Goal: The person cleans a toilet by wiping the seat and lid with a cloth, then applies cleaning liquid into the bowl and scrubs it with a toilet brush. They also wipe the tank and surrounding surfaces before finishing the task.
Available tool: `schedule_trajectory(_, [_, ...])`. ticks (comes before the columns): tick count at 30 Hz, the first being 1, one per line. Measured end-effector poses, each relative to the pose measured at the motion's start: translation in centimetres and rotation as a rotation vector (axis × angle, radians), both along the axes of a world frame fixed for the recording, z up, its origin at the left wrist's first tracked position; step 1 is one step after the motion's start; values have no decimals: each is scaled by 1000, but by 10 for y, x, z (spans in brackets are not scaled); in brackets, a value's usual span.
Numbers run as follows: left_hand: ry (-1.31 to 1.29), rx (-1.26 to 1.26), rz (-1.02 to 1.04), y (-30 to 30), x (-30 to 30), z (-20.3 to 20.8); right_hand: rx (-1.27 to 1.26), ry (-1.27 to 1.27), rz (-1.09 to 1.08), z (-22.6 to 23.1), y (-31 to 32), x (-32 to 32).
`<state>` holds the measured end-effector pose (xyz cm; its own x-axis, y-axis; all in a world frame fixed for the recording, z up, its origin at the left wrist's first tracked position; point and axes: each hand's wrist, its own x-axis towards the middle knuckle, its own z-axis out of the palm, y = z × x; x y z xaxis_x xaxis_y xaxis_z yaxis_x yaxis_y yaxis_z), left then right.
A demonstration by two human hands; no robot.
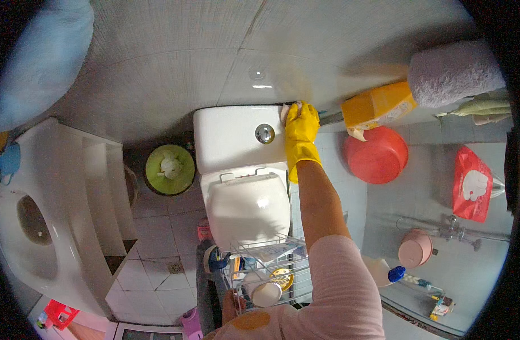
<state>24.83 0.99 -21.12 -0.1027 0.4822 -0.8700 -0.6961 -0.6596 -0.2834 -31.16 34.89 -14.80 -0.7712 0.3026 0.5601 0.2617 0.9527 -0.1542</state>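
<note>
My right hand, in a yellow rubber glove, is at the back right corner of the white toilet tank. Its fingers are closed on a pale pink cloth, of which only a bit shows. A round chrome flush button sits on the tank lid, and the toilet seat lid is down. Close to my body, my left hand, partly hidden, grips the near left side of a wire basket. Inside it are a white cup-like container, a yellow-rimmed item and a clear packet.
A green bin stands left of the toilet, beside a white washbasin. To the right are a red basin, a yellow package, a red bag, a pink bucket and a blue-capped white bottle.
</note>
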Motion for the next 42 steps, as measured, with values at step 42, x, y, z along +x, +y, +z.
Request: schedule_trajectory(42, [135, -127, -280, 6, -30, 20, 4, -150, 183, 6, -24, 54])
